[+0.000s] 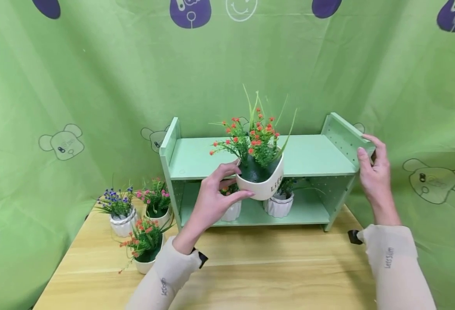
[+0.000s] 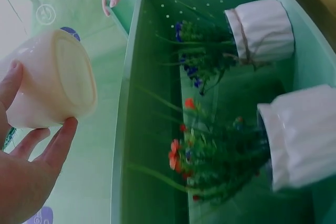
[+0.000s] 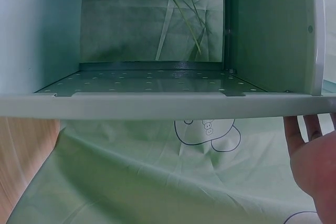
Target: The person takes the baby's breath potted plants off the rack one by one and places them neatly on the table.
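Observation:
My left hand [image 1: 213,196] pinches the rim and side of a white oval pot [image 1: 260,187] marked "Life", holding it tilted in front of the upper board. Green leaves and orange-red flowers [image 1: 254,137] fill this pot; its bare base [image 2: 76,69] shows in the left wrist view. At the right end of the green two-tier shelf [image 1: 313,153], my right hand [image 1: 378,176] grips the side panel, thumb on the near side. Two white pleated pots stand on the lower board: one with blue flowers [image 1: 279,206], one with red flowers [image 2: 304,137], partly hidden behind my left hand in the head view.
Left of the shelf on the wooden table [image 1: 258,267] stand a blue-flowered pot [image 1: 124,224], a pink-flowered pot [image 1: 159,218] and an orange-flowered pot [image 1: 144,266]. A green printed curtain [image 1: 115,77] hangs behind and around the table.

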Available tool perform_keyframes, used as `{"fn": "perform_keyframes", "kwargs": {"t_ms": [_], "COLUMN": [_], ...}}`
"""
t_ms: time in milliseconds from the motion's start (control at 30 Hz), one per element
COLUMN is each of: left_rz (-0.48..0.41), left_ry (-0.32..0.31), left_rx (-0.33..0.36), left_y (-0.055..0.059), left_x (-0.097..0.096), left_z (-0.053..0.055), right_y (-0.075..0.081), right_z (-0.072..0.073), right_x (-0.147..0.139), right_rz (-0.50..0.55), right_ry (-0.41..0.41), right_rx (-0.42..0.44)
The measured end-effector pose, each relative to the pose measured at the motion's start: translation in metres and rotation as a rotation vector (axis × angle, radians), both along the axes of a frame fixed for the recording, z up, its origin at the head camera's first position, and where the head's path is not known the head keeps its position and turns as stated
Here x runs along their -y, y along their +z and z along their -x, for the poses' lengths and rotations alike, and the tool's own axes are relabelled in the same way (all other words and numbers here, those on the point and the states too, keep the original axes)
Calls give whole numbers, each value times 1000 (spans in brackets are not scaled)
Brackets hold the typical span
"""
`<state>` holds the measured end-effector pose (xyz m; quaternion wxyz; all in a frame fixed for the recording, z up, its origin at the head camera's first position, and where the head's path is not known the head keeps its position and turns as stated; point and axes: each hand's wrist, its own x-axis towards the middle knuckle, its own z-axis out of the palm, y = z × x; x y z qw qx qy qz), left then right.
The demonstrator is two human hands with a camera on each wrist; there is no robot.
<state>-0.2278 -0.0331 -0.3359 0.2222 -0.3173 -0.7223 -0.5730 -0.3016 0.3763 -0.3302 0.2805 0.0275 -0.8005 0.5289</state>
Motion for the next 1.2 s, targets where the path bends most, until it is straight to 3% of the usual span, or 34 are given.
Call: {"fn": "perform_keyframes", "kwargs": {"t_ms": [133, 367, 667, 967, 1100, 1200], "left_rz": [-1, 3, 11, 17, 12, 22], "left_ry": [41, 130, 237, 337, 408, 479], "left_rx": [29, 48, -10, 31, 84, 165], "left_y": [0, 8, -27, -41, -48, -53], "left_x": [16, 46, 102, 143, 161, 174], "left_z": [-9, -36, -38, -59, -69, -79], "right_y": [1, 1, 1, 5, 5, 5], "right_z": [-1, -1, -1, -3, -3, -4], "right_x": [0, -1, 0, 3, 3, 4], "right_rz": [7, 0, 29, -8, 9, -4], "right_ry": [2, 2, 24, 2, 16, 0], "right_rx": [1, -2, 4, -25, -19, -23]}}
